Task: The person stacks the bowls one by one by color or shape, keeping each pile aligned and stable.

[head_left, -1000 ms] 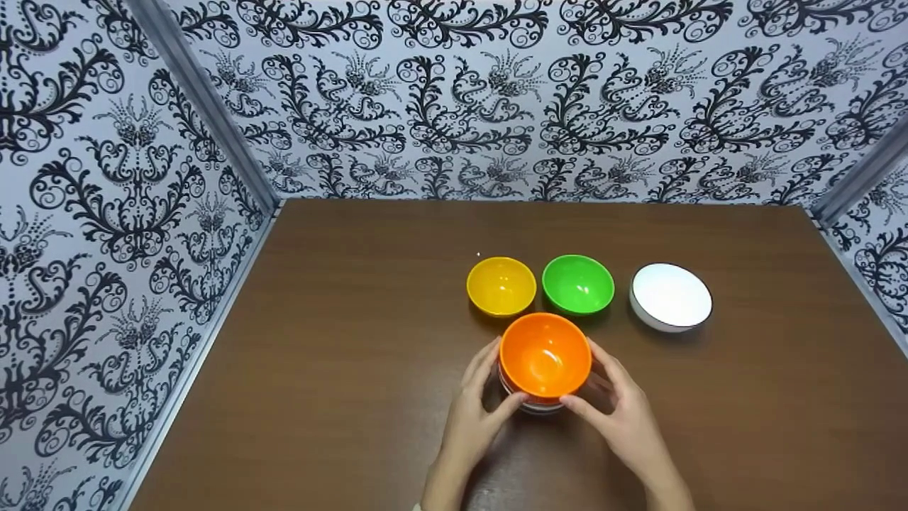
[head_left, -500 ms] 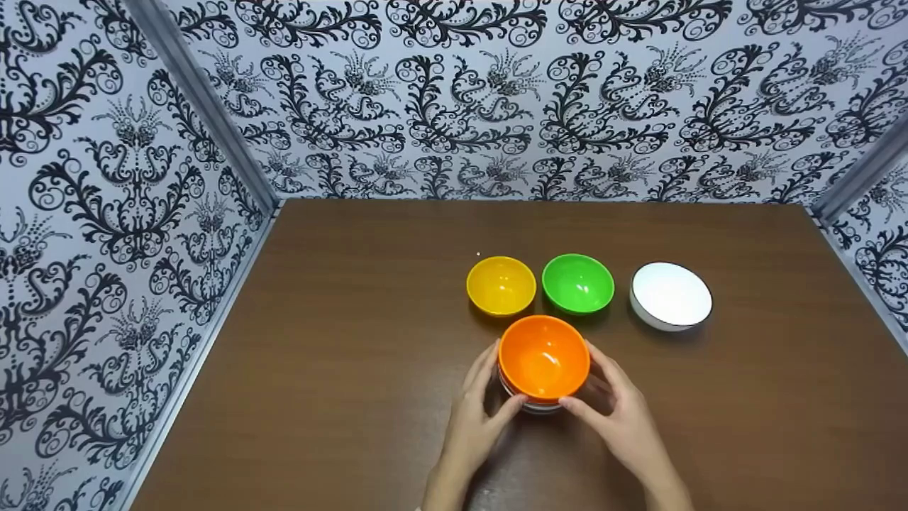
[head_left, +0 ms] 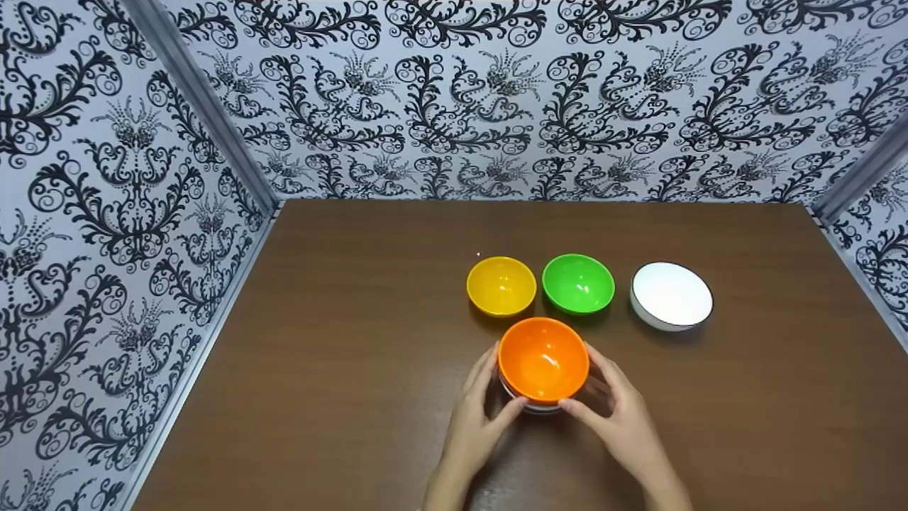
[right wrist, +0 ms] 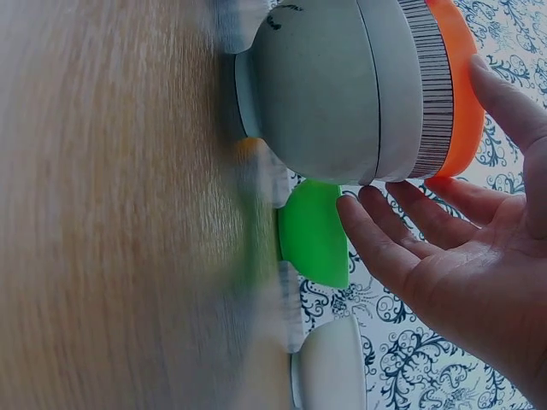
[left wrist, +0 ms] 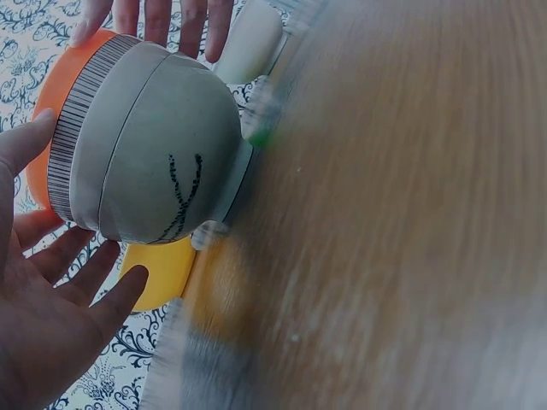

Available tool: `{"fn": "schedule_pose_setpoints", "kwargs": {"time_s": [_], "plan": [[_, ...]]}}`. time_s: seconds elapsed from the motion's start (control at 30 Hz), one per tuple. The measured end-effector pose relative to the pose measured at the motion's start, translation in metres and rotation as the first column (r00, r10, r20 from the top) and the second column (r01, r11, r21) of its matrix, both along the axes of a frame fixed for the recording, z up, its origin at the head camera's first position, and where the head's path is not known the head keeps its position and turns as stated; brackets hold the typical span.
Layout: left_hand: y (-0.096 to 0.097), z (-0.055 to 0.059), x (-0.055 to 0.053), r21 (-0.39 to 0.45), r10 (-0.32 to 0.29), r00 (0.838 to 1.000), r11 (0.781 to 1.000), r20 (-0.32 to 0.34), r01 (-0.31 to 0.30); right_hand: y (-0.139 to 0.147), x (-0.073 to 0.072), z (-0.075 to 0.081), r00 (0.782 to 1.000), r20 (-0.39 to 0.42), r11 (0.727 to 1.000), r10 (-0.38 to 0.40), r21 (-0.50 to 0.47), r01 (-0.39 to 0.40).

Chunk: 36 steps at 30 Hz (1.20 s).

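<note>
While the brown wood-grain table (head_left: 340, 319) carries the rounded pale-grey bowl stack (left wrist: 171, 145), both hands are at its top.
Left hand (head_left: 472, 413) and right hand (head_left: 624, 415) grip the glossy round orange bowl (head_left: 544, 358) topping the stack; round white bowl (head_left: 671, 297) beyond-right of it, glossy green bowl (head_left: 578, 284) and glossy yellow bowl (head_left: 501, 287) just beyond. Lopsided seating or uneven release could tip the stack.
</note>
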<state>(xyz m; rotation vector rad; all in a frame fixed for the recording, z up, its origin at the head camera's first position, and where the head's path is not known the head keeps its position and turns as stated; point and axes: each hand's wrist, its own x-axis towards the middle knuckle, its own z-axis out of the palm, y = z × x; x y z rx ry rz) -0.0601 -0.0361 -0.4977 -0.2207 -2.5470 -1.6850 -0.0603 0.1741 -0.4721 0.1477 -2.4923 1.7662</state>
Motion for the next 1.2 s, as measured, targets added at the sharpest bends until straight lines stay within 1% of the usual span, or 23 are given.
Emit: {"fn": "schedule_pose_setpoints", "kwargs": {"time_s": [0.4,0.6,0.7,0.9,1.2], "plan": [[-0.0004,0.0005,0.0015,0.009,0.005,1.000,1.000,0.007,-0.005,-0.0008,0.0001,-0.0014,1.000,0.007,1.000,-0.001,-0.001,0.001],[-0.0001,-0.0017,0.0010,0.003,0.004,1.000,1.000,-0.001,-0.004,-0.0007,-0.0001,-0.0014,1.000,0.023,1.000,0.005,-0.011,-0.005],[0.0000,-0.0030,0.0012,0.001,0.004,1.000,1.000,-0.009,-0.004,-0.0008,0.0002,-0.0019,1.000,0.017,1.000,0.004,-0.004,-0.004],[-0.0005,-0.0017,0.0028,0.007,0.005,1.000,1.000,-0.015,-0.005,-0.0011,0.0010,-0.0021,1.000,-0.007,1.000,-0.005,0.015,0.005],[-0.0001,0.0002,0.0036,0.019,0.007,1.000,1.000,0.013,-0.007,-0.0008,0.0010,-0.0024,1.000,0.001,1.000,-0.002,0.003,0.002]]}}
